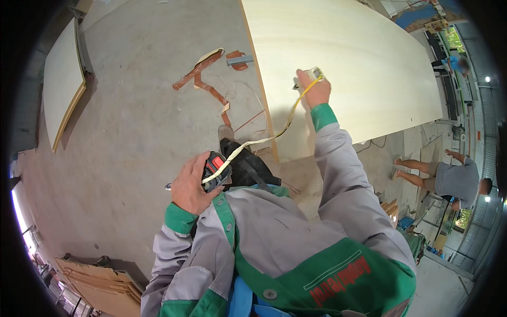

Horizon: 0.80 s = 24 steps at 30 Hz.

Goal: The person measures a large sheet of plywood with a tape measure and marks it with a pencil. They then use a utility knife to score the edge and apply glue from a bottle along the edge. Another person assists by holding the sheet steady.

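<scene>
In front of my body, my left hand is closed round a black and red battery pack. A wrapped white cable with yellow wires runs from the pack up to my right hand. That hand is closed over a small pale device, mostly hidden by the fingers, above a large pale panel. I cannot make out what kind of device it is. Whether it touches the panel does not show.
Brown tape strips and a grey block lie on the floor left of the panel. Another panel stands at far left, stacked brown boards at lower left. A person in a grey shirt is at right, another in blue beyond.
</scene>
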Each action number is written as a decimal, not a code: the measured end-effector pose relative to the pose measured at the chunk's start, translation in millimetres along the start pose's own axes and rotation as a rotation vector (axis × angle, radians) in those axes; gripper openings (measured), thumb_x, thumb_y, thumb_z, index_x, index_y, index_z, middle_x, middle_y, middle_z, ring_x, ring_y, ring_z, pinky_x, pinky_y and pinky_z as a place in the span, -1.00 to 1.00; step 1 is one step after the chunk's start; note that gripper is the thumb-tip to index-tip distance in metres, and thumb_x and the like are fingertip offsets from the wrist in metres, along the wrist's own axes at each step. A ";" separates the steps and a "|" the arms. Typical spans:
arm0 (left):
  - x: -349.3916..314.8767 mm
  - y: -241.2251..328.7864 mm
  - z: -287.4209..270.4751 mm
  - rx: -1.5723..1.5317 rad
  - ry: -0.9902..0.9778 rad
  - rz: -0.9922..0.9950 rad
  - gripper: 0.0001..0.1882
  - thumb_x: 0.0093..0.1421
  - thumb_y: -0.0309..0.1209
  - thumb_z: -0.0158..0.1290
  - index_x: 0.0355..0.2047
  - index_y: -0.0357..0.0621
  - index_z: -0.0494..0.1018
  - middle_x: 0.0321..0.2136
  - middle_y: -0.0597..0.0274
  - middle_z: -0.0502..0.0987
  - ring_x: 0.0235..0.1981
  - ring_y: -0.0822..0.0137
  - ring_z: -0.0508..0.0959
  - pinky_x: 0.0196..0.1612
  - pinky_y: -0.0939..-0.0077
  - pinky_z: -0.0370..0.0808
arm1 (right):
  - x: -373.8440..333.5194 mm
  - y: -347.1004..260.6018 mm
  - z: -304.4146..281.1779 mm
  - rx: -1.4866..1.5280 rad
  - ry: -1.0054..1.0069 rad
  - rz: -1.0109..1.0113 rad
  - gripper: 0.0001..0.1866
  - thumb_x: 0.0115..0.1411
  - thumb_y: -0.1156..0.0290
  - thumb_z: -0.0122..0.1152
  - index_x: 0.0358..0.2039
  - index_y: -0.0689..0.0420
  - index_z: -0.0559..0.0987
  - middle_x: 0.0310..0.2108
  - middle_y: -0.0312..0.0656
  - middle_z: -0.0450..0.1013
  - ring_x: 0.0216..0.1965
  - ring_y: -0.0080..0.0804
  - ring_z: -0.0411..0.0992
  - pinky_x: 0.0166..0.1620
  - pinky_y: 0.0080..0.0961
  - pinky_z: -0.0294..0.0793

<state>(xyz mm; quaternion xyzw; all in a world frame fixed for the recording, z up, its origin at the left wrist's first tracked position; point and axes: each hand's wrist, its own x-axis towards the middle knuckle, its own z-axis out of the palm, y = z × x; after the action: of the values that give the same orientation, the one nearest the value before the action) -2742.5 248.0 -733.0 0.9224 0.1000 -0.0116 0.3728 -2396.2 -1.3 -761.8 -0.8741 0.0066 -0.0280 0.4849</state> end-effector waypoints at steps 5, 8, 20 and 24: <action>3.0 2.8 6.8 0.007 0.009 -0.026 0.04 -0.16 -0.32 0.54 0.37 0.00 0.31 0.16 0.00 0.52 0.10 -0.10 0.60 0.09 0.13 0.60 | -4.7 1.7 -19.9 0.125 0.042 -0.039 -0.65 0.13 0.18 0.52 -0.36 0.23 0.65 -0.45 -0.22 0.60 -0.41 -0.45 0.52 -0.23 -0.40 0.56; -1.8 16.4 -3.5 0.033 0.056 0.029 0.04 -0.16 -0.31 0.54 0.36 0.00 0.31 0.15 0.01 0.52 0.10 -0.10 0.60 0.08 0.13 0.60 | -12.8 -3.2 -44.6 0.082 0.018 -0.023 -0.67 0.14 0.21 0.50 -0.36 0.24 0.66 -0.45 -0.23 0.61 -0.41 -0.45 0.53 -0.23 -0.40 0.56; -8.0 76.4 -53.1 0.098 -0.009 0.153 0.04 -0.15 -0.28 0.53 0.38 0.02 0.31 0.18 0.03 0.52 0.12 -0.07 0.59 0.11 0.14 0.60 | -33.2 -44.0 -113.3 0.197 0.056 -0.033 -0.63 0.13 0.12 0.52 -0.31 0.19 0.67 -0.40 -0.27 0.62 -0.36 -0.45 0.54 -0.18 -0.40 0.57; -11.9 83.9 -62.4 0.097 -0.009 0.192 0.04 -0.14 -0.30 0.53 0.38 0.02 0.30 0.17 0.03 0.52 0.11 -0.08 0.59 0.11 0.13 0.60 | -42.1 -56.9 -119.4 0.023 -0.019 0.039 -0.64 0.15 0.14 0.51 -0.33 0.21 0.67 -0.40 -0.24 0.62 -0.38 -0.45 0.54 -0.18 -0.39 0.58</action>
<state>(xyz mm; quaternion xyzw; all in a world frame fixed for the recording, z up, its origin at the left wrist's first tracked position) -2741.2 230.1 -629.3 0.9447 0.0087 0.0154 0.3274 -2445.7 -70.7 -652.3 -0.8685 0.0189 -0.0104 0.4953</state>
